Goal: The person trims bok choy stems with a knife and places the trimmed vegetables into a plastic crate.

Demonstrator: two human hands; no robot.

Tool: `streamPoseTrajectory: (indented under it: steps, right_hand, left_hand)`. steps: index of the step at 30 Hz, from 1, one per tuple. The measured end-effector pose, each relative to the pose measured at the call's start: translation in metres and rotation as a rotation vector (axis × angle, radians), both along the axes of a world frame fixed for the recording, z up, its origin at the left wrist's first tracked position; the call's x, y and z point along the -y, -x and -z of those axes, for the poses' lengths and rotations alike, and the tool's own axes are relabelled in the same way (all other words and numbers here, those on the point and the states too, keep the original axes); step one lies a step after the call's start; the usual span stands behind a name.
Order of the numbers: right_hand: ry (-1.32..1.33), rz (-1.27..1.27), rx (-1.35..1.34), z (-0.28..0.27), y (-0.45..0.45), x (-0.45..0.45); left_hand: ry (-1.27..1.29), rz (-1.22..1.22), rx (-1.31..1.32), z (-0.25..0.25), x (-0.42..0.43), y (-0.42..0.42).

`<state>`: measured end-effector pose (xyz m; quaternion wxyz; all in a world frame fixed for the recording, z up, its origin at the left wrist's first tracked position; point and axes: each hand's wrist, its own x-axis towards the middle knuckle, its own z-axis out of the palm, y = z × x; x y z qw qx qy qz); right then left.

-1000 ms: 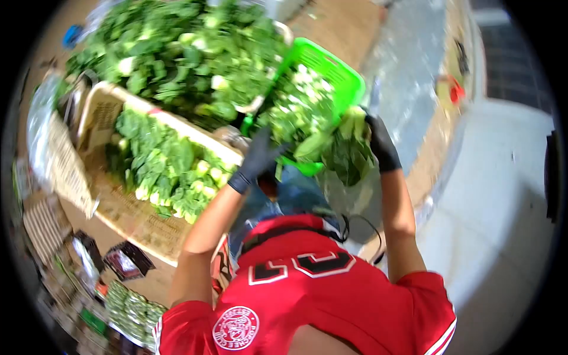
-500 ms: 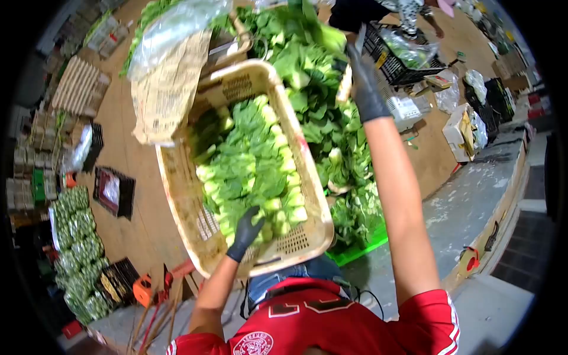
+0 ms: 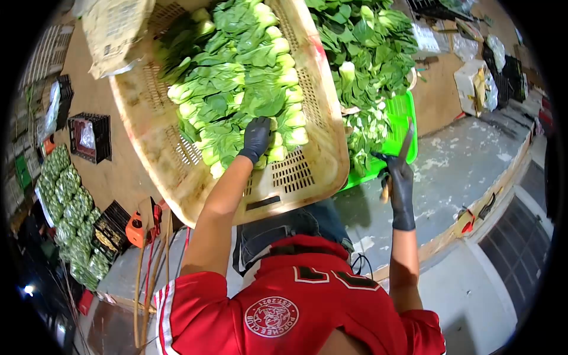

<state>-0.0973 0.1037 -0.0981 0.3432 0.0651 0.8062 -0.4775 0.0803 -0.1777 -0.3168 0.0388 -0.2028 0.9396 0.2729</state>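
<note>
"Where do the greens (image 3: 263, 97) lie against the left grip (image 3: 256, 139)?"

"Right beneath it. The gloved fingers are down among the leaves, just beside the pale stem ends, and I honestly can't tell whether they pinch anything; the tips are hidden."

"And the right grip (image 3: 399, 177)?"

"Closed round a knife (image 3: 406, 142), blade pointing away from the person, a bit of brown handle showing below. It's just beside the green basket (image 3: 397, 112)."

"Anything between the two?"

"The side wall of the beige crate (image 3: 331, 142). Past that wall, farther out, there's a big leafy heap (image 3: 361, 53), and a brown paper sheet (image 3: 115, 35) covers the crate's far left corner."

"What's in the containers?"

"The crate has the greens in packed rows, stems mostly outward, with its near end bare. The basket has loose leafy pieces (image 3: 367, 133). Off to the left, a black crate (image 3: 89, 137) on the floor holds something pale, near a stack of bagged greens (image 3: 68, 207)."
</note>
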Motion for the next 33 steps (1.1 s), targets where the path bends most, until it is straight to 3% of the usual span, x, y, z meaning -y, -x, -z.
streamPoseTrajectory:
  steps: [4,8,10,14,17,19,20,22,24,26,28,30,33]
  right_hand:
    - [0.057,0.175,0.022,0.007,-0.031,-0.058]
    - [0.061,0.238,0.125,0.027,-0.048,-0.083]
    - [0.047,0.152,0.087,0.02,-0.05,-0.072]
    - [0.119,0.068,0.081,0.015,-0.053,-0.072]
    - [0.064,0.043,0.061,0.013,-0.063,-0.071]
    - [-0.029,-0.026,0.109,0.005,-0.064,-0.067]
    - [-0.002,-0.093,0.062,0.009,-0.069,-0.065]
    - [0.057,-0.217,-0.053,0.016,-0.079,-0.056]
    - [-0.02,-0.487,-0.368,0.014,-0.082,-0.037]
    - [-0.051,-0.678,-0.574,-0.013,-0.08,-0.014]
    - [-0.031,-0.709,-0.728,-0.034,-0.075,-0.002]
    - [0.008,-0.675,-0.773,-0.042,-0.068,-0.006]
    - [0.027,-0.554,-0.858,-0.046,-0.064,-0.034]
  left_hand:
    - [0.157,0.145,-0.009,0.024,0.0,0.004]
    - [0.337,0.148,0.217,0.031,-0.009,0.019]
    - [0.32,0.132,0.198,0.032,-0.01,0.018]
    - [0.029,0.122,0.045,0.027,0.004,-0.015]
    - [-0.109,0.092,-0.227,-0.022,0.013,-0.032]
    - [-0.442,-0.083,-0.257,-0.054,0.01,-0.043]
    - [-0.582,-0.153,-0.299,-0.093,0.003,-0.038]
    - [-0.625,-0.194,-0.326,-0.143,-0.008,-0.03]
    - [-0.86,-0.273,-0.286,-0.197,-0.03,-0.009]
    - [-0.726,-0.221,-0.233,-0.23,-0.057,0.011]
    - [-0.492,-0.104,-0.193,-0.231,-0.08,0.02]
    - [-0.386,0.085,-0.257,-0.245,-0.1,0.032]
    - [-0.393,0.181,-0.245,-0.267,-0.134,0.052]
